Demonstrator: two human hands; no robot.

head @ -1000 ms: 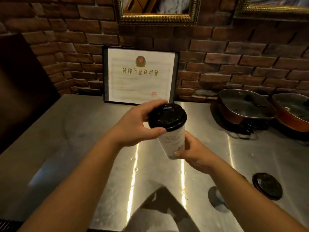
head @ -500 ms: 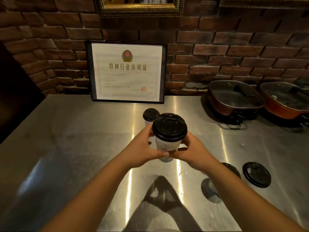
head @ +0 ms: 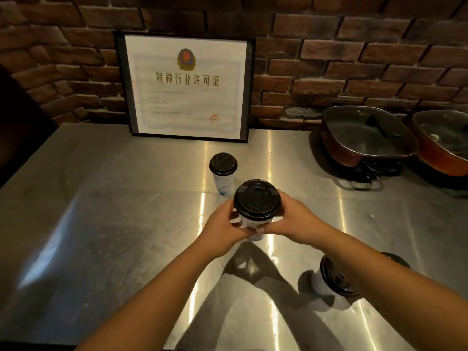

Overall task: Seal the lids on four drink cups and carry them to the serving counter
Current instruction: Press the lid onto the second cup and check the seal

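A white paper cup with a black lid (head: 257, 201) is held at the middle of the steel counter (head: 106, 224), its base at or just above the surface. My left hand (head: 222, 233) wraps its left side and my right hand (head: 293, 219) its right side, fingers meeting in front. A second lidded cup (head: 223, 173) stands upright just behind and to the left. Beside my right forearm sits a third cup with a black lid (head: 334, 278), partly hidden. A black lid (head: 396, 258) peeks out behind that forearm.
A framed certificate (head: 186, 87) leans against the brick wall at the back. Two copper-coloured electric pans with glass lids (head: 367, 135) (head: 443, 140) occupy the back right. A dark object (head: 20, 127) borders the counter's left edge.
The cup has come down from chest height toward the counter, with both hands now low around its body. The view has tilted down, revealing the second lidded cup behind it.
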